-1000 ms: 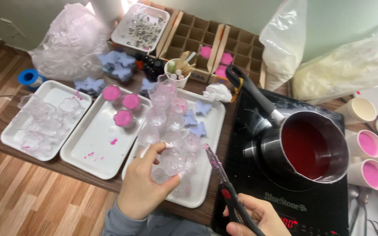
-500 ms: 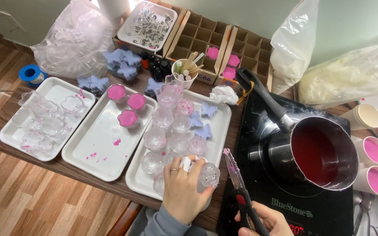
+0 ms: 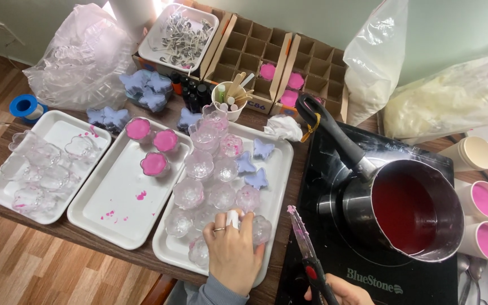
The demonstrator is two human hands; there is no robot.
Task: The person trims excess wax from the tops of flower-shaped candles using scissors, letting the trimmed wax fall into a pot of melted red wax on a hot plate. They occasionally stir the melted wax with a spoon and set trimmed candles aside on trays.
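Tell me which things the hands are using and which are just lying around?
In use:
left hand on a clear cup in the right tray
right hand holding tongs

Lying about:
pot of red liquid
pink filled cups
blue tape roll
plastic bags

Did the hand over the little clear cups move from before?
Yes. The left hand was raised at the near end of the right-hand white tray; now it lies lower, flat on the clear cups, a bit closer to the black cooktop.
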